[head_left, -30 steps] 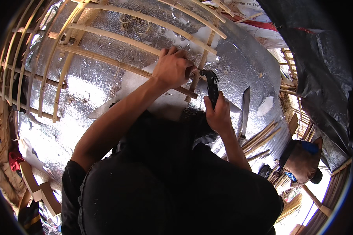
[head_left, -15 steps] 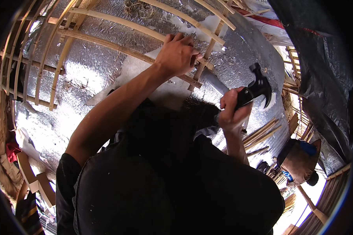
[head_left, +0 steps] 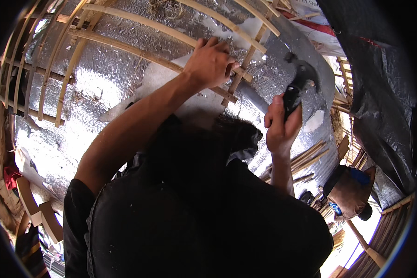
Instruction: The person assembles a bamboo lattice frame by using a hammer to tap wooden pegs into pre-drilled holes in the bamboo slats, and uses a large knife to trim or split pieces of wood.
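Observation:
My right hand (head_left: 283, 125) is closed round the handle of a black claw hammer (head_left: 303, 76). The hammer is raised to the right of the lattice, its head slightly blurred. My left hand (head_left: 210, 64) is closed over a bamboo slat (head_left: 164, 63), close to where it crosses a bamboo strip (head_left: 255, 46). Whether its fingertips also pinch something small, such as a nail, I cannot make out. Below this crossing a grey bar or pipe (head_left: 253, 97) sticks out toward my right hand.
Shiny silver sheeting (head_left: 102, 83) lies beneath the lattice. More bamboo slats (head_left: 46, 78) stand at the left, with cardboard pieces (head_left: 44, 215) below them. Loose sticks (head_left: 310, 155) lie on the right, near a brown bag or hat-like item (head_left: 350, 192). Black plastic sheeting (head_left: 375, 83) hangs far right.
My right hand has turned and moved slightly right, tilting the hammer more upright. My left hand stays on the slat.

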Available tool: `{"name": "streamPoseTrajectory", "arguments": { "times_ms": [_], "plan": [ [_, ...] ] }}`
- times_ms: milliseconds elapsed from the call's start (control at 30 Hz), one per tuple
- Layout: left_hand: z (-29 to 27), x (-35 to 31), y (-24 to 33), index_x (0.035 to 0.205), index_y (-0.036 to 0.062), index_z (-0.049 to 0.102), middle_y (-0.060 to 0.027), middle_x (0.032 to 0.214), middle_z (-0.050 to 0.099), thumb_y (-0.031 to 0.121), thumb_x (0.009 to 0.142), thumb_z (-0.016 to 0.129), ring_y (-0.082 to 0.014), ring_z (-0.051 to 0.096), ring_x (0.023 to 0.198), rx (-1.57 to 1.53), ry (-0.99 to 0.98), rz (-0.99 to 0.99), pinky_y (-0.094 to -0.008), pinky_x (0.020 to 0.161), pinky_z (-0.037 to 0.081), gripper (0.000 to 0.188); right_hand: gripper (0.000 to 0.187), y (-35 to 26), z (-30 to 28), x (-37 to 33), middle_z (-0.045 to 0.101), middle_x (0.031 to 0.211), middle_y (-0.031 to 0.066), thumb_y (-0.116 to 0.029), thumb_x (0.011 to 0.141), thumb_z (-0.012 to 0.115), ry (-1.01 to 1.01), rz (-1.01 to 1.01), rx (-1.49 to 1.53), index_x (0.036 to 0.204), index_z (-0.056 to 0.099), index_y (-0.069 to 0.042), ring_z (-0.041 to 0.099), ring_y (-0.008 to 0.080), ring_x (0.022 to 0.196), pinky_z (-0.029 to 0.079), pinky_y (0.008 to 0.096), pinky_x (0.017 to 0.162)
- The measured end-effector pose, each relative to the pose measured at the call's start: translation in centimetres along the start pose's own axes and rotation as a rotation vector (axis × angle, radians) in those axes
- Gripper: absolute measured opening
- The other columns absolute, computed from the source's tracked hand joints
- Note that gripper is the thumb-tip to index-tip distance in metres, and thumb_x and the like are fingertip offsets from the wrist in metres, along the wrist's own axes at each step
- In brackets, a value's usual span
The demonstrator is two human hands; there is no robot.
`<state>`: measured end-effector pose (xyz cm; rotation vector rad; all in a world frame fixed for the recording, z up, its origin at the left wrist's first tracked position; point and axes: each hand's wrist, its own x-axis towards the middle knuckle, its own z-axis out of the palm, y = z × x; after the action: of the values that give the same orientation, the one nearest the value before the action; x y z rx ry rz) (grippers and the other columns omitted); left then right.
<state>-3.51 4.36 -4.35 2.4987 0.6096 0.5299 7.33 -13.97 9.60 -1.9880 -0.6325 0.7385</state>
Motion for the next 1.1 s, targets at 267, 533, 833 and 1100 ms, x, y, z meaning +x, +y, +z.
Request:
{"name": "streamPoseTrajectory", "arguments": {
  "times_ms": [267,533,833,1100],
  "plan": [
    [-0.1,-0.3,-0.1,0.093,0.0217,0.08,0.0025,0.102,0.068,0.023,0.086,0.076,-0.0242,0.059,0.105,0.034,-0.008,0.006,-0.046,0.09,0.043,0.008,0.021,0.1,0.0,-0.1,0.062,0.067,0.0104,-0.015,0.102,0.061,-0.076,0.018,-0.116,0.104,0.058,0.006,0.065,0.0218,0.069,0.043,0.0295,0.053],
    [-0.3,-0.7,-0.6,0.091,0.0232,0.08,0.003,0.102,0.068,0.024,0.086,0.075,-0.0241,0.059,0.105,0.057,-0.004,-0.04,-0.0459,0.091,0.043,0.006,0.023,0.7,1.0,1.1,0.061,0.071,0.0137,-0.018,0.104,0.059,-0.157,-0.046,-0.331,0.103,0.056,0.005,0.061,0.0137,0.065,0.046,0.0317,0.056],
    [0.3,-0.4,-0.5,0.096,0.0227,0.081,0.0021,0.101,0.069,0.021,0.084,0.075,-0.024,0.06,0.108,-0.013,0.011,-0.02,-0.0454,0.091,0.044,0.013,0.022,4.2,1.1,-0.2,0.062,0.069,0.0142,-0.014,0.105,0.057,-0.003,-0.092,-0.063,0.11,0.055,0.007,0.061,0.017,0.062,0.052,0.0352,0.062],
    [0.5,-0.1,0.0,0.09,0.0185,0.08,0.0012,0.098,0.068,0.023,0.088,0.074,-0.0236,0.06,0.106,-0.01,0.045,0.025,-0.0466,0.091,0.043,0.007,0.031,5.8,0.8,0.7,0.063,0.069,0.0165,-0.025,0.103,0.062,-0.009,-0.104,-0.32,0.103,0.057,0.005,0.066,0.0308,0.066,0.049,0.0396,0.057]
  ]
}}
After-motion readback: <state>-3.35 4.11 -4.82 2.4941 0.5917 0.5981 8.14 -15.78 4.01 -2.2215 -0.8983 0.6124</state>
